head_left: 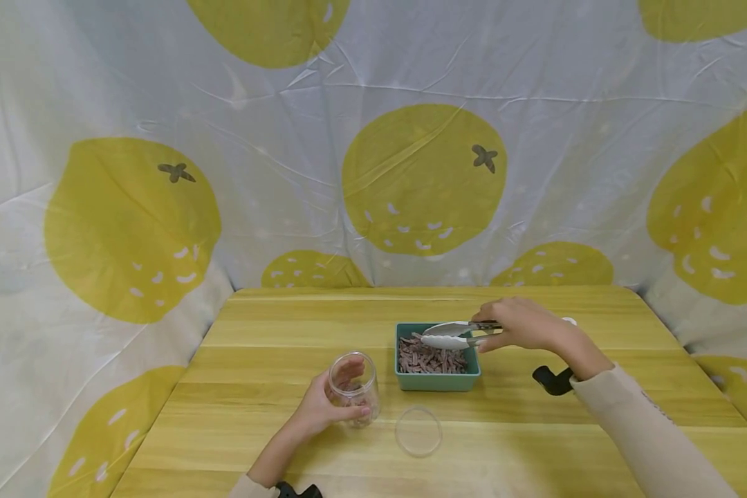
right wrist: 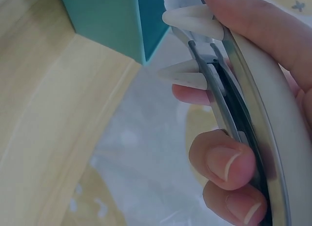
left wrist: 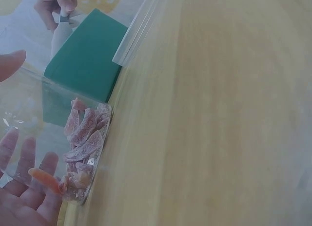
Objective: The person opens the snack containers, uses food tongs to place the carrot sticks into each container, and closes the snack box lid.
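My left hand (head_left: pixel 319 404) holds a clear jar (head_left: pixel 369 401) on the table, thumb on the near side and fingers round the far side. Its top is uncovered. Pinkish, white-dusted strips (left wrist: pixel 85 138) lie at the bottom of the jar, with one orange piece (left wrist: pixel 45 179) among them. In my right hand (head_left: pixel 526 325) is a pair of tongs (head_left: pixel 446 342), gripped along the handles. The tong heads are spread a little and hover over a teal box (head_left: pixel 437 382) filled with brownish-pink strips (head_left: pixel 432 361). Whether the tongs pinch a strip, I cannot tell.
A clear round lid (head_left: pixel 418 432) lies flat in front of the box, right of the jar. The wooden table (head_left: pixel 504 449) meets a lemon-print cloth (head_left: pixel 423 180) at the back and sides. A small white object (head_left: pixel 570 321) shows behind my right wrist.
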Demonstrator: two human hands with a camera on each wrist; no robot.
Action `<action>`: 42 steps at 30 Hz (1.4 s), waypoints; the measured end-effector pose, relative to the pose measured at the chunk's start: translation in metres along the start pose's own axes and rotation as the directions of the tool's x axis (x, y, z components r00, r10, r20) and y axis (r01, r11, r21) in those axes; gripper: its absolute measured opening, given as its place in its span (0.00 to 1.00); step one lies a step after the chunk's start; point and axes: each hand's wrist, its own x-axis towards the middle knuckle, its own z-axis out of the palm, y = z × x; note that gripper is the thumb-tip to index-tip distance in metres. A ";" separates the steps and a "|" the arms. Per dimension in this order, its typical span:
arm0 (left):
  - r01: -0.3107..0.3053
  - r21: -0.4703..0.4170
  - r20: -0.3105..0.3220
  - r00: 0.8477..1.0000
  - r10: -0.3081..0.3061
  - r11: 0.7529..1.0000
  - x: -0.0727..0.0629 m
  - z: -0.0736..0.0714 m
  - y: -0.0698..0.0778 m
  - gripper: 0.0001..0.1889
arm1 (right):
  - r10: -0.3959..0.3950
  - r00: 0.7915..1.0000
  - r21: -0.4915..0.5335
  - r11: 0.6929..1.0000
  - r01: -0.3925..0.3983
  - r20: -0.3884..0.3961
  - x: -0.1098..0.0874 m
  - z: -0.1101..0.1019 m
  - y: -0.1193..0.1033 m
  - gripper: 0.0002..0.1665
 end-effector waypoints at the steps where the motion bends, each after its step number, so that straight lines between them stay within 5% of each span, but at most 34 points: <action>1: 0.000 -0.003 0.000 1.000 0.000 1.000 0.000 0.000 0.000 0.40 | 0.003 1.000 0.001 1.000 -0.003 0.000 -0.001 0.000 0.000 0.31; 27: -0.014 -0.027 0.001 1.000 0.014 1.000 0.002 0.001 0.001 0.40 | 0.031 1.000 0.092 0.995 -0.031 -0.005 -0.008 -0.026 0.002 0.41; 42: -0.012 -0.026 0.004 1.000 0.012 1.000 0.004 0.000 0.001 0.41 | -0.038 0.997 0.106 0.993 0.045 -0.064 -0.005 -0.047 -0.016 0.33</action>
